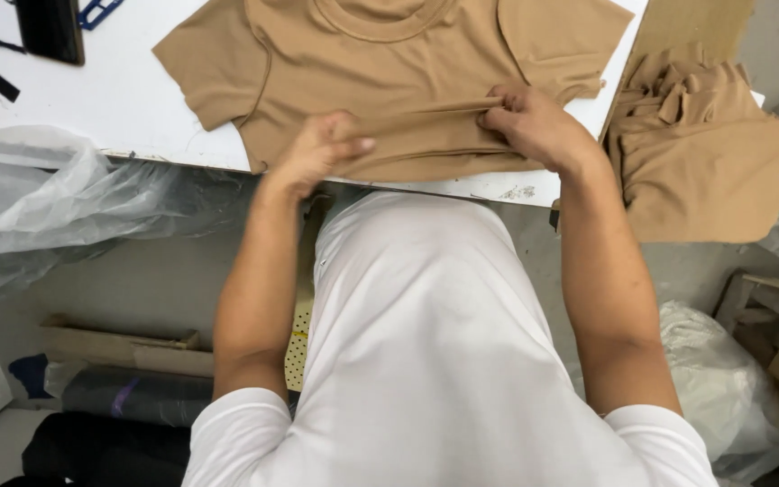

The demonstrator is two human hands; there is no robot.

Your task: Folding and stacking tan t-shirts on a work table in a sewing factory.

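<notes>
A tan T-shirt (380, 68) lies flat on the white table (110, 99), neck far from the person and bottom edge near the table's front edge. The bottom part of the shirt is already turned up into a fold. The left hand (317, 149) rests on that fold with its fingers curled over the cloth, pressing and pinching it. The right hand (534, 122) pinches the same fold tight on the other side of the shirt. The sleeves still lie spread out, so the shirt is only a little way folded. To the right of the shirt, past the table's edge, sits a pile of tan cloth (696, 153). Clear plastic bags (38, 198) hang left of the shirt.
</notes>
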